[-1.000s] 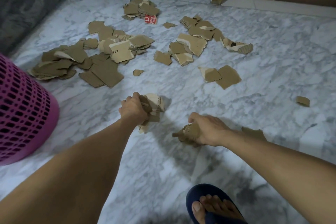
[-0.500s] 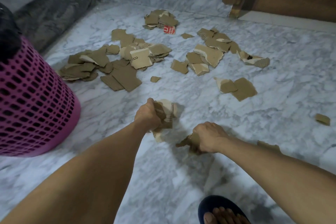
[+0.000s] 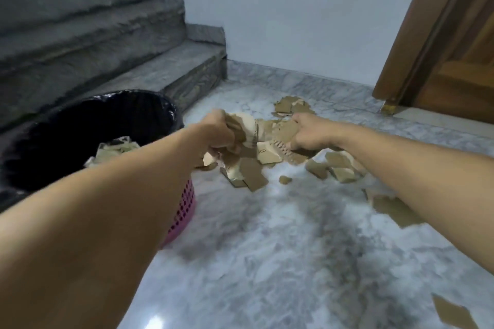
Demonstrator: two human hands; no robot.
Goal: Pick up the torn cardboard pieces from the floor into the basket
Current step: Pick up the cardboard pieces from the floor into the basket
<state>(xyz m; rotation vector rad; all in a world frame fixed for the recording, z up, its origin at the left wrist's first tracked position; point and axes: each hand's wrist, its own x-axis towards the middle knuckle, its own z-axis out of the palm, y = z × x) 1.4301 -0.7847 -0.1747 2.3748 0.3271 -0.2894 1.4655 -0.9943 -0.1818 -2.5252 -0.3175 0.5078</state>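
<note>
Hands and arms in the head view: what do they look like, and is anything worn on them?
Both arms are bare from the frame edge to the wrist: no sleeves show. The left hand and right hand wear no gloves, and no watch, bracelet or ring is visible on either. The picture is somewhat blurred, so small details such as a thin ring could be missed.

Floor (image 3: 294, 262): polished grey-white marble, glossy, smooth. Cardboard pieces (image 3: 254, 176): matt brown corrugated paperboard, torn rough edges. Basket (image 3: 184, 205) at 9 o'clock: pink perforated plastic, lined with glossy black plastic bag (image 3: 107, 115). Stairs (image 3: 107, 43): grey stone, rough-looking. Door (image 3: 459, 48) at 2 o'clock: brown wood, satin.
</note>
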